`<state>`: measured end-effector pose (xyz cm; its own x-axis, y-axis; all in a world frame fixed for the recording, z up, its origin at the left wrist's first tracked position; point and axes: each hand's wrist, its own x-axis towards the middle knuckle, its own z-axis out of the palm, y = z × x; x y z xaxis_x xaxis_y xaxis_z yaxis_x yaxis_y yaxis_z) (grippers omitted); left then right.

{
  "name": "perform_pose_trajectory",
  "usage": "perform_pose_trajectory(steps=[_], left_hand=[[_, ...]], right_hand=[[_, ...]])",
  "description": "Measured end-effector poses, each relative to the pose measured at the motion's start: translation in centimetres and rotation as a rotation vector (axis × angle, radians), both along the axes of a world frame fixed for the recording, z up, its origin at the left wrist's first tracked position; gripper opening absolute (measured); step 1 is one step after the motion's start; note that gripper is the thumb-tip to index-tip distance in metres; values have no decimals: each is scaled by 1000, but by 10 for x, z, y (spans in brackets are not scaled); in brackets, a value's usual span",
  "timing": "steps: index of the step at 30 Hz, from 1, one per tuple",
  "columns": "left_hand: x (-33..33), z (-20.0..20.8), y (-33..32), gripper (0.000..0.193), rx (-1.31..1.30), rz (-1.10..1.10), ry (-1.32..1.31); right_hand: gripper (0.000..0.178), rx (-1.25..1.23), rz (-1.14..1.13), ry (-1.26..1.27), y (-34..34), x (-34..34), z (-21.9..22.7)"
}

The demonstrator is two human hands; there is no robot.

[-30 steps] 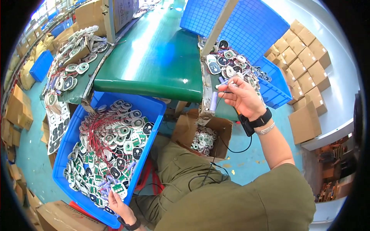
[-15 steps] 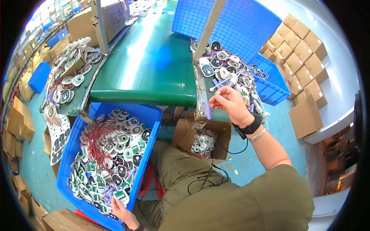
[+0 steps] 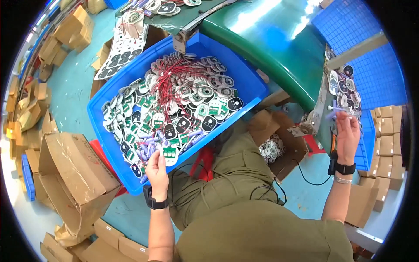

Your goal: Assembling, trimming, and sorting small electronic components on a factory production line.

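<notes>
My left hand (image 3: 157,175) pinches the edge of a white rounded cover with a green circuit board (image 3: 169,153), over the near side of a blue bin (image 3: 98,126). Several similar covers, red wires (image 3: 168,83) and purple cylinders (image 3: 150,146) fill that bin. At the right, my right hand (image 3: 348,139) is raised beside the ledge, its fingers stretched and a little apart. Just past its fingertips is a purple and white piece (image 3: 332,109), partly blurred; I see nothing clearly gripped there. A pile of white and black covers (image 3: 348,89) lies beyond that hand.
A green conveyor belt (image 3: 279,48) ends above the bin. Below the ledge stands a cardboard box (image 3: 294,150) holding white parts. An open carton (image 3: 78,170) stands left of the bin. Black cable (image 3: 316,183) hangs between my lap and right wrist.
The view has turned left and down, bringing the bin to the middle. The purple cylinder that hung from my right fingers no longer hangs there. My left hand still holds the cover.
</notes>
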<state>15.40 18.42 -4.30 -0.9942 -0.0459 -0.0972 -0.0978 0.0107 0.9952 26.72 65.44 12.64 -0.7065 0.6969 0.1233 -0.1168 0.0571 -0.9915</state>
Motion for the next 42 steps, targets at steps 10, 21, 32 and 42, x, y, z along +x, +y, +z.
perform_pose_trajectory(steps=[10, 21, 32, 42], left_hand=[[4, 1, -2, 25, 30, 24, -45], [18, 26, -12, 21, 74, 110, -29], [9, 44, -63, 22, 416, 439, -62], [-43, 46, -90, 21, 684, 441, -151]], right_hand=[[11, 325, 130, 136, 1, -21, 33], [14, 246, 226, 89, 30, -23, 25], [18, 276, 261, 46, 40, -37, 25], [22, 328, 201, -1, 49, -78, 38]])
